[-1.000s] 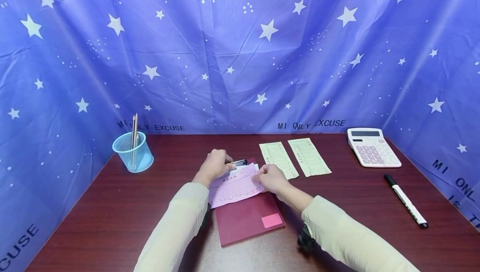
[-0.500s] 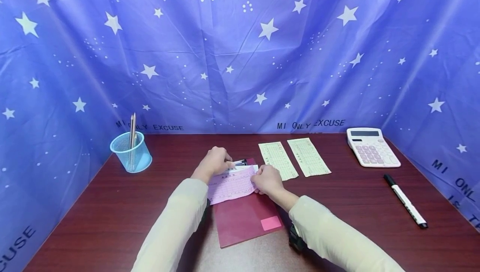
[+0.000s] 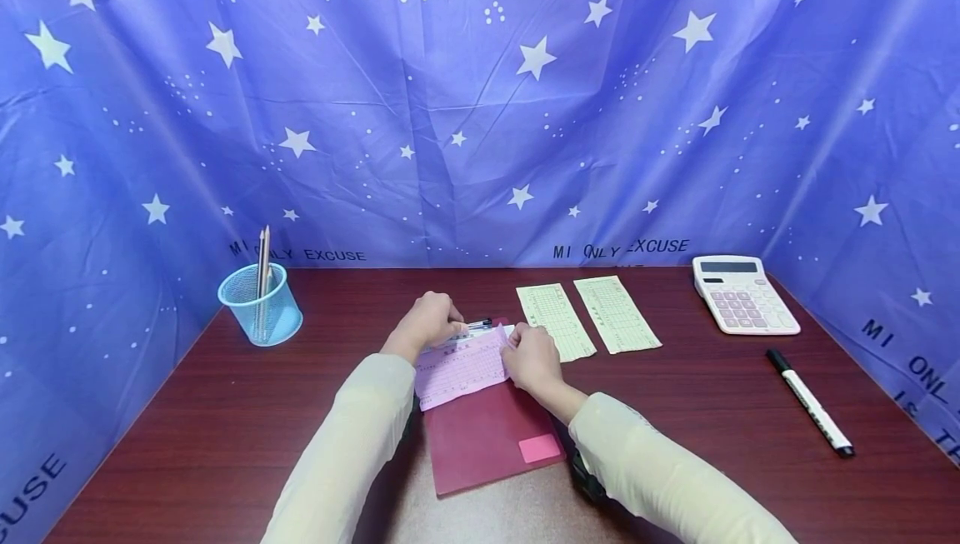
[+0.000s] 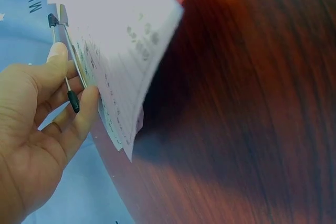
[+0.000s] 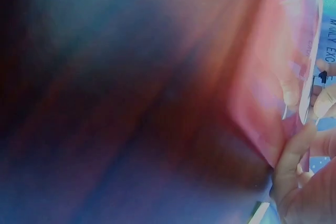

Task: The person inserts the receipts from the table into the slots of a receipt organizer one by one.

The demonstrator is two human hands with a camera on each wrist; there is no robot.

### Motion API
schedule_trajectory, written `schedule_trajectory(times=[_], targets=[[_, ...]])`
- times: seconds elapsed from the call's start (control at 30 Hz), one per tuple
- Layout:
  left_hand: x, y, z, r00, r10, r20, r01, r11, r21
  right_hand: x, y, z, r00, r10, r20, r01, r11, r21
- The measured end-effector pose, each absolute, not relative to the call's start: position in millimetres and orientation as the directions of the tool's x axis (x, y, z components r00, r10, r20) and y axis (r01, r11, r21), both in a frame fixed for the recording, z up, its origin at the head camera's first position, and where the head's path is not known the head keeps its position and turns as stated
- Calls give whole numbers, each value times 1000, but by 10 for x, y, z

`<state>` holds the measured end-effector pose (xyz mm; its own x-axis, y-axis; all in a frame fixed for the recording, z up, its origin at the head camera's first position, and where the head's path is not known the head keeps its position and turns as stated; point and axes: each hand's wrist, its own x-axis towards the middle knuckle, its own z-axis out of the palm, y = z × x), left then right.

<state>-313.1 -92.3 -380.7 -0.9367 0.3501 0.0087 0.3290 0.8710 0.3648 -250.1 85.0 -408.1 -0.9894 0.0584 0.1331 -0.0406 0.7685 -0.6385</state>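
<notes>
A dark red clipboard (image 3: 491, 440) with a pink label lies at the middle of the table. My left hand (image 3: 427, 323) pinches the metal clip (image 3: 480, 325) at its far end; in the left wrist view the thumb presses the black-tipped wire lever (image 4: 73, 100). A pink printed form (image 3: 461, 371) lies across the clipboard's upper part, over white paper beneath the clip. My right hand (image 3: 536, 361) pinches the form's right edge between thumb and fingers. Whether the form's top edge is under the clip is hidden.
Two yellow-green forms (image 3: 557, 321) lie behind my right hand. A blue mesh pencil cup (image 3: 262, 311) stands at the left. A white calculator (image 3: 746, 298) and a black-capped marker (image 3: 810, 402) lie at the right. A blue starry curtain (image 3: 465, 111) surrounds the table.
My right hand has moved a little left, bringing the pink form left with it and straighter across the clipboard. My left hand stays at the clip.
</notes>
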Motion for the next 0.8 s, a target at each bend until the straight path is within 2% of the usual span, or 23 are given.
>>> schedule_trajectory(times=[0.1,0.57,0.8], targets=[[-3129,-929,-3803,-932,361,19,342,864,369,-2501,844,-4082,-987,61,151,-46,784,-618],[-3126,-927,-3806,-940,340,7,318,873,370,-2525,805,-4051,-995,51,81,-4,824,-567],[-3111,-917,-3798,-947,322,-8,295,877,380,-2525,801,-4034,-997,67,46,28,814,-580]])
